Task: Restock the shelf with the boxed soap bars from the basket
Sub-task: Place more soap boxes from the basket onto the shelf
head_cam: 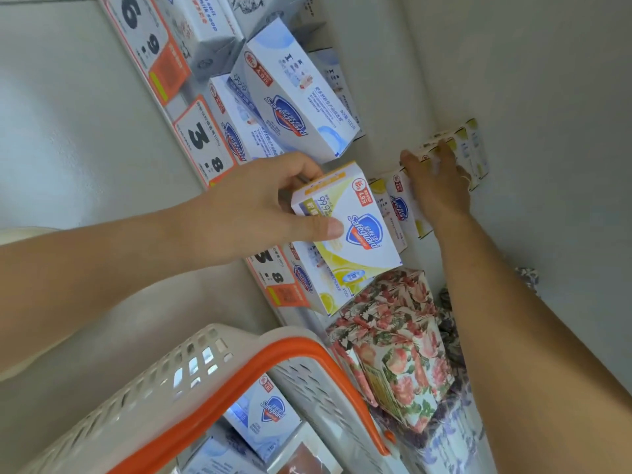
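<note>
Head view shows your left hand [260, 206] gripping a yellow soap box [349, 220] over the shelf's front edge, while your right hand [434, 179], fingers straight, presses the back row [458, 148]. Slide the box into the gap behind the front boxes, keeping it square. More boxes wait in the basket [191, 378].

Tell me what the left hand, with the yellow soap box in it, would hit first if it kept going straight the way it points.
Probably the row of yellow soap boxes standing on the shelf, just beyond the held yellow soap box in the left hand. The right hand rests on that row further back. Depth is unclear, so this is a guess.
</note>
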